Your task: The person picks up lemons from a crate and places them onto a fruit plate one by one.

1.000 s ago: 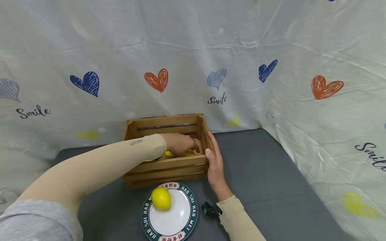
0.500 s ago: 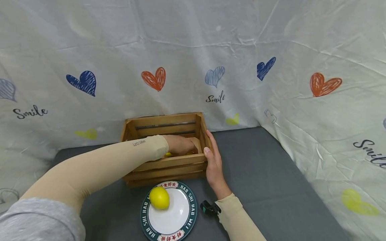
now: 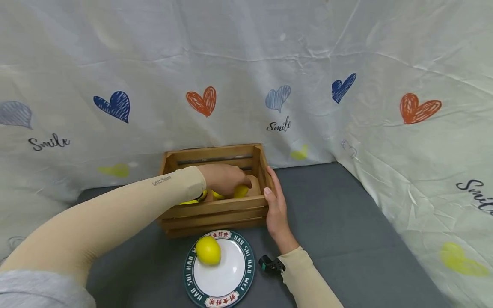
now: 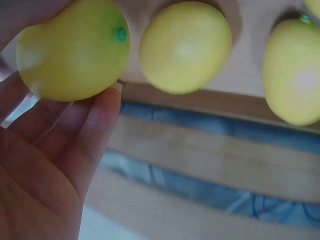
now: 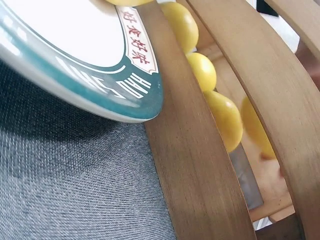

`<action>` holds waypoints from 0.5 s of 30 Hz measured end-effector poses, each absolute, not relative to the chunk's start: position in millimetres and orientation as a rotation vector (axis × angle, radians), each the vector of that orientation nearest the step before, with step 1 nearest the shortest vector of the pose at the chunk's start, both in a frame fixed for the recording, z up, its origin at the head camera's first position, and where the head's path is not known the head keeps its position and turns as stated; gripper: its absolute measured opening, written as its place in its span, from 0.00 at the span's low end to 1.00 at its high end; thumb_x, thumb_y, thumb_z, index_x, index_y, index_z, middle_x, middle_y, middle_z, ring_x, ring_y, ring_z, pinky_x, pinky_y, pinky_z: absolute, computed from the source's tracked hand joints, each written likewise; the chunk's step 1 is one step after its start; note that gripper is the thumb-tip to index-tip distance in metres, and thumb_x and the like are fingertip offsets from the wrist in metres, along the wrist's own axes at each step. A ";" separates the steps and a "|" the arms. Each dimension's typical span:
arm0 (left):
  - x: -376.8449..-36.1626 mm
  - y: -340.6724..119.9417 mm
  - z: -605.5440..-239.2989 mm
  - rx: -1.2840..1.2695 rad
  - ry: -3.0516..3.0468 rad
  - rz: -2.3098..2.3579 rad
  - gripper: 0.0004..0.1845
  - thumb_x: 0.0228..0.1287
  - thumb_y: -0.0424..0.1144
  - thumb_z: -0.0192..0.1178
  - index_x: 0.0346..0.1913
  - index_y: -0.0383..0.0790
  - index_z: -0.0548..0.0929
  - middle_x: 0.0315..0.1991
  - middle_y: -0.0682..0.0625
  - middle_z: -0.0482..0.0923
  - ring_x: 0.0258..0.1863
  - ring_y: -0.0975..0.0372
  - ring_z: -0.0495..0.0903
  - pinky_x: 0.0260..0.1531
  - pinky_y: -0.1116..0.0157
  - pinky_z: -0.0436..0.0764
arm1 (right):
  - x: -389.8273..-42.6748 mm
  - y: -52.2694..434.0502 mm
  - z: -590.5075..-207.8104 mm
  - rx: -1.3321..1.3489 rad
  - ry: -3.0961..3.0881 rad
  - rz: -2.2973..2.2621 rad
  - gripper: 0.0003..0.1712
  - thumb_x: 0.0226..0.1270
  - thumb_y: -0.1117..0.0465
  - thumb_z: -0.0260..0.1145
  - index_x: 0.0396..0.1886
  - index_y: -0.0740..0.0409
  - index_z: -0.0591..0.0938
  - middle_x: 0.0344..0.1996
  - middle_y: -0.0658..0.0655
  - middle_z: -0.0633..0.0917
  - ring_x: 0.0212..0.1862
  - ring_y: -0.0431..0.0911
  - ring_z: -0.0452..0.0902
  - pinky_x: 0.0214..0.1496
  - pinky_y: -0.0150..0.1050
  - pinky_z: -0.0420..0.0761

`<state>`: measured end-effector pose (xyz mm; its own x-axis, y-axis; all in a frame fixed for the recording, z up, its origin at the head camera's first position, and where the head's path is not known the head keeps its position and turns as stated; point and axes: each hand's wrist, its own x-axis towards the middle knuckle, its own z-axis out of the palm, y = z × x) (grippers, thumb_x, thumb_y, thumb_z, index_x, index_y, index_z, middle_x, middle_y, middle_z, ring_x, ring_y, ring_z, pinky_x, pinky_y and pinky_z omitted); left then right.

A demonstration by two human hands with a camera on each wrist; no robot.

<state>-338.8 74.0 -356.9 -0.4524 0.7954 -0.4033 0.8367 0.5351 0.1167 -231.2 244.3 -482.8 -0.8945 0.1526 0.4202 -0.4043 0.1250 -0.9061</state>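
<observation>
In the head view, my left hand (image 3: pixel 223 177) reaches into a slatted wooden crate (image 3: pixel 215 208), its fingers bent round a yellow lemon (image 3: pixel 241 191) that shows just under them, toward the crate's right end. My right hand (image 3: pixel 276 211) is just to the right of that grip, laid against the outside of the crate's end, fingers nearly straight and thumb by the front corner. To the left of the held fruit, partly hidden by my wrist, are more lemons (image 3: pixel 217 196). Nearer my body than the grip, in front of the crate, is a round white plate (image 3: pixel 219 278) with a dark green lettered rim; a single lemon (image 3: pixel 208 250) rests on its far left part. Beige sleeves (image 3: pixel 115 209) cover my forearms, and a black device (image 3: pixel 272 265) sits at my right wrist. A dark grey cloth (image 3: pixel 327 214) lies under everything, and beyond the grip hangs a pale curtain (image 3: pixel 231 42) printed with hearts and "Smile". In the left wrist view, my fingers and thumb close on the lemon from opposite sides, its green stem nub uncovered; other lemons lie just beside the grip, apart from it, with slats below them. In the right wrist view, lemons show through a gap between slats, the plate's rim close outside; whether it touches the wood, I cannot tell.
</observation>
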 end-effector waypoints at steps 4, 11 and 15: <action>-328.7 57.5 -339.1 1.323 2.445 -0.117 0.34 0.66 0.34 0.74 0.75 0.51 0.80 0.67 0.48 0.84 0.57 0.55 0.82 0.68 0.52 0.83 | -231.7 243.9 -483.3 0.251 -1.991 1.836 0.36 0.81 0.49 0.48 0.87 0.33 0.61 0.86 0.43 0.62 0.85 0.48 0.58 0.87 0.65 0.53; -304.7 30.5 -305.0 1.268 2.562 -0.044 0.37 0.64 0.38 0.78 0.76 0.54 0.79 0.73 0.49 0.79 0.60 0.54 0.82 0.66 0.50 0.85 | -231.9 243.9 -481.9 0.258 -1.975 1.841 0.36 0.81 0.48 0.49 0.87 0.34 0.62 0.85 0.43 0.63 0.85 0.48 0.57 0.86 0.64 0.51; -289.3 17.5 -290.3 1.231 2.596 -0.043 0.39 0.63 0.39 0.78 0.77 0.56 0.77 0.74 0.50 0.78 0.58 0.54 0.82 0.66 0.50 0.84 | -230.7 242.1 -480.9 0.254 -1.974 1.844 0.36 0.80 0.48 0.49 0.87 0.35 0.62 0.86 0.44 0.62 0.85 0.48 0.56 0.87 0.65 0.49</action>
